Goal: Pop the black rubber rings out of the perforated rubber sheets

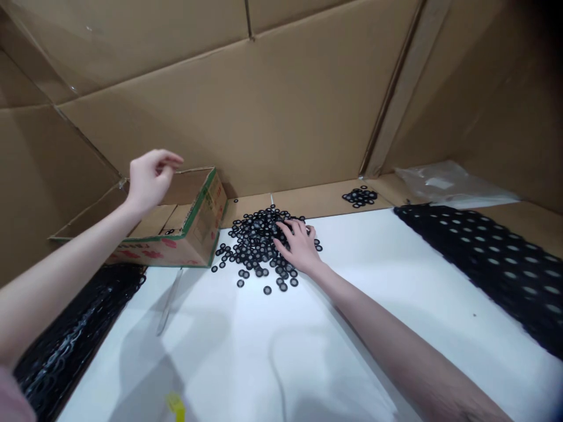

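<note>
A loose pile of small black rings (253, 249), flat and round with greyish middles, lies on the white work surface (246, 351). My right hand (299, 245) rests on the pile's right side, fingers spread and touching the rings. Over the open cardboard box (209, 217) with green-taped edges hovers my left hand (152, 176). Its fingers are bent, the thumb stands apart from them, and I see nothing between them. A few black rings (170, 232) show inside the box; my left forearm hides part of it.
Behind the pile is a smaller heap of rings (360, 196). Black rings in close rows (492, 252) cover the right side, near a clear plastic bag (448, 181). At left are a dark glossy mass (83, 328) and a thin strip (170, 302). Cardboard walls (308, 105) stand around.
</note>
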The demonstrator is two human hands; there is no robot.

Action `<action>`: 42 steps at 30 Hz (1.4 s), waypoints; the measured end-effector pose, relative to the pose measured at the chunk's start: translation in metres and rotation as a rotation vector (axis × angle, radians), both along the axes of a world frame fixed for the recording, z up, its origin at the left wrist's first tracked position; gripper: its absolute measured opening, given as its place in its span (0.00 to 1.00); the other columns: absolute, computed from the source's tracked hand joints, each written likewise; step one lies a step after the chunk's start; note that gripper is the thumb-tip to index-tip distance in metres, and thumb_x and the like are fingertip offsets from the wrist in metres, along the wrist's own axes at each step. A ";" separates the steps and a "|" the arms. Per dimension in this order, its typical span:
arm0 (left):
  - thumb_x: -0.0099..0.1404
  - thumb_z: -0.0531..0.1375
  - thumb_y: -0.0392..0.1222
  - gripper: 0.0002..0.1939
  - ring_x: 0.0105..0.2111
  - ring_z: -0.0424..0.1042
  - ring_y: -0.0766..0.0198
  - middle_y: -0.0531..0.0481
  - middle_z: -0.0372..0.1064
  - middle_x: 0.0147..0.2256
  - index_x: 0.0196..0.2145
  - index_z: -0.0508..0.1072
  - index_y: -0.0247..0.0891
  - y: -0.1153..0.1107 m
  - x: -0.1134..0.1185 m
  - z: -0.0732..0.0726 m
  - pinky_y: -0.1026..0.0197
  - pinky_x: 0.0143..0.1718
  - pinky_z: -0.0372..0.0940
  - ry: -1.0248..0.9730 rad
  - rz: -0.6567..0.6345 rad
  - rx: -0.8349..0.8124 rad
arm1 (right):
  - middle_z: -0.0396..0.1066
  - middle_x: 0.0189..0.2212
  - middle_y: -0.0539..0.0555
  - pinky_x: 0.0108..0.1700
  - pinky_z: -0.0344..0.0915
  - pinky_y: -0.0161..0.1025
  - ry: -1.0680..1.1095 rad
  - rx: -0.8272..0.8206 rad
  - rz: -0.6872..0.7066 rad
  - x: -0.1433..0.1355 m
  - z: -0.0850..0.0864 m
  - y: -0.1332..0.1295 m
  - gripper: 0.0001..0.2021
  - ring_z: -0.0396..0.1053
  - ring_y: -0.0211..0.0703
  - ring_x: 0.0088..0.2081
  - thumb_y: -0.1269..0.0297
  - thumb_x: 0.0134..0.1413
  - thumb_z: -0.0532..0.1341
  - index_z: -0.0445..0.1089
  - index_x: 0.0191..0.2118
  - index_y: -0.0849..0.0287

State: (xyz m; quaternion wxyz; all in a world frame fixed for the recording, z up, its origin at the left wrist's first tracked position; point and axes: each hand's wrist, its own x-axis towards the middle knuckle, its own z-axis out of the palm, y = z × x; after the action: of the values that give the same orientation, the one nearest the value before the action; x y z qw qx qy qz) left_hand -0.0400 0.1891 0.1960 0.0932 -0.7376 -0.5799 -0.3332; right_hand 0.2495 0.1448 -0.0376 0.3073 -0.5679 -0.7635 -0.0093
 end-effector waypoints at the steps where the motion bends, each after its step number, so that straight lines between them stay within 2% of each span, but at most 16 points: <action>1: 0.61 0.48 0.34 0.19 0.42 0.71 0.67 0.48 0.73 0.43 0.45 0.73 0.30 -0.008 0.018 -0.003 0.62 0.47 0.63 -0.079 -0.113 0.076 | 0.61 0.57 0.62 0.55 0.48 0.56 0.001 0.000 0.000 0.000 0.000 0.000 0.23 0.51 0.55 0.58 0.53 0.62 0.49 0.61 0.58 0.58; 3: 0.62 0.49 0.36 0.17 0.43 0.71 0.64 0.48 0.73 0.42 0.43 0.74 0.33 -0.019 0.055 -0.026 0.62 0.48 0.64 -0.192 -0.233 0.069 | 0.61 0.57 0.62 0.55 0.48 0.56 0.002 0.005 -0.001 0.000 -0.001 0.000 0.23 0.51 0.55 0.58 0.53 0.62 0.49 0.61 0.59 0.57; 6: 0.63 0.51 0.36 0.17 0.49 0.70 0.59 0.48 0.72 0.47 0.46 0.74 0.38 -0.008 0.100 -0.088 0.58 0.53 0.63 -0.198 -0.352 -0.147 | 0.61 0.57 0.62 0.55 0.48 0.57 0.001 0.015 -0.003 0.000 -0.001 0.000 0.23 0.51 0.56 0.58 0.53 0.62 0.49 0.61 0.59 0.57; 8: 0.65 0.52 0.38 0.19 0.56 0.64 0.58 0.46 0.67 0.54 0.53 0.70 0.38 0.016 0.117 -0.131 0.58 0.59 0.56 -0.113 -0.247 -0.312 | 0.61 0.57 0.62 0.55 0.48 0.57 0.002 0.015 -0.001 0.000 -0.001 -0.001 0.23 0.51 0.56 0.58 0.53 0.62 0.49 0.61 0.59 0.57; 10: 0.66 0.52 0.38 0.21 0.59 0.60 0.53 0.37 0.63 0.58 0.55 0.67 0.30 0.046 0.123 -0.163 0.54 0.61 0.52 -0.101 -0.158 -0.375 | 0.61 0.57 0.62 0.56 0.48 0.56 0.005 0.009 0.002 0.000 -0.001 -0.001 0.23 0.51 0.56 0.58 0.53 0.62 0.49 0.61 0.59 0.57; 13: 0.68 0.51 0.39 0.22 0.61 0.56 0.48 0.28 0.58 0.59 0.56 0.65 0.23 0.089 0.116 -0.189 0.51 0.62 0.51 -0.103 -0.052 -0.448 | 0.61 0.58 0.62 0.56 0.48 0.57 0.009 -0.002 0.001 0.000 0.001 -0.001 0.24 0.51 0.56 0.59 0.53 0.62 0.49 0.61 0.59 0.57; 15: 0.69 0.52 0.41 0.21 0.62 0.55 0.48 0.29 0.57 0.60 0.55 0.66 0.25 0.110 0.106 -0.196 0.49 0.62 0.50 -0.105 0.006 -0.482 | 0.61 0.57 0.63 0.56 0.48 0.57 0.010 -0.012 0.001 0.001 0.001 -0.001 0.24 0.51 0.56 0.59 0.53 0.62 0.48 0.61 0.59 0.57; 19: 0.68 0.56 0.47 0.19 0.57 0.63 0.53 0.40 0.63 0.56 0.52 0.68 0.33 0.131 0.090 -0.204 0.43 0.58 0.55 -0.109 0.089 -0.515 | 0.61 0.57 0.63 0.57 0.47 0.57 0.003 -0.029 0.002 0.001 0.003 -0.001 0.24 0.51 0.56 0.59 0.53 0.62 0.48 0.61 0.59 0.58; 21: 0.68 0.55 0.48 0.19 0.53 0.66 0.53 0.40 0.67 0.52 0.49 0.70 0.32 0.133 0.085 -0.206 0.44 0.55 0.58 -0.110 0.115 -0.511 | 0.61 0.57 0.63 0.57 0.47 0.57 0.001 -0.030 0.003 0.001 0.002 -0.001 0.24 0.51 0.56 0.59 0.53 0.62 0.48 0.61 0.59 0.58; 24: 0.69 0.52 0.46 0.18 0.50 0.69 0.46 0.32 0.71 0.47 0.44 0.74 0.30 0.129 0.085 -0.206 0.46 0.50 0.61 -0.122 0.148 -0.463 | 0.61 0.57 0.62 0.57 0.47 0.57 0.004 -0.024 0.002 0.001 0.002 -0.001 0.23 0.51 0.56 0.59 0.53 0.62 0.49 0.61 0.59 0.57; 26: 0.68 0.50 0.45 0.19 0.51 0.69 0.43 0.30 0.72 0.46 0.43 0.75 0.31 0.124 0.090 -0.204 0.48 0.49 0.61 -0.133 0.129 -0.420 | 0.61 0.58 0.62 0.57 0.47 0.57 0.007 -0.021 0.000 0.001 0.002 -0.001 0.23 0.51 0.57 0.59 0.53 0.62 0.49 0.61 0.59 0.57; 28: 0.67 0.50 0.45 0.18 0.50 0.69 0.46 0.35 0.73 0.46 0.43 0.76 0.34 0.120 0.100 -0.203 0.52 0.49 0.61 -0.138 0.039 -0.408 | 0.61 0.57 0.63 0.57 0.47 0.57 0.009 -0.021 0.001 0.001 0.003 -0.001 0.23 0.51 0.57 0.59 0.54 0.62 0.50 0.62 0.58 0.58; 32: 0.66 0.53 0.44 0.16 0.50 0.71 0.58 0.48 0.74 0.48 0.44 0.77 0.39 0.119 0.126 -0.202 0.62 0.52 0.61 -0.141 -0.290 -0.475 | 0.61 0.57 0.63 0.57 0.47 0.57 0.020 -0.014 0.002 0.000 0.003 -0.001 0.23 0.52 0.56 0.59 0.54 0.62 0.50 0.62 0.58 0.58; 35: 0.63 0.57 0.44 0.15 0.50 0.71 0.59 0.50 0.74 0.48 0.44 0.78 0.39 0.121 0.138 -0.204 0.63 0.54 0.60 -0.159 -0.459 -0.517 | 0.62 0.57 0.63 0.56 0.48 0.57 0.036 -0.007 0.002 0.000 0.003 -0.001 0.23 0.52 0.56 0.59 0.54 0.62 0.51 0.62 0.58 0.58; 39: 0.62 0.56 0.44 0.15 0.46 0.74 0.56 0.46 0.77 0.42 0.39 0.79 0.36 0.117 0.135 -0.206 0.58 0.53 0.63 -0.239 -0.515 -0.507 | 0.63 0.56 0.62 0.56 0.49 0.56 0.084 -0.003 0.009 0.001 0.003 -0.001 0.22 0.53 0.56 0.58 0.55 0.61 0.52 0.63 0.57 0.58; 42: 0.62 0.55 0.44 0.15 0.42 0.75 0.57 0.46 0.78 0.37 0.37 0.79 0.35 0.108 0.126 -0.206 0.58 0.49 0.65 -0.315 -0.526 -0.495 | 0.64 0.56 0.61 0.56 0.50 0.56 0.162 -0.011 0.012 0.001 0.003 0.000 0.21 0.55 0.55 0.58 0.55 0.61 0.53 0.64 0.56 0.56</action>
State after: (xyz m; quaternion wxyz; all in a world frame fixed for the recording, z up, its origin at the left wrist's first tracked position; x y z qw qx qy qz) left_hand 0.0859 0.2966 -0.0103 -0.2658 -0.8011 -0.4411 -0.3050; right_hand 0.2502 0.1452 -0.0349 0.3649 -0.5641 -0.7395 0.0424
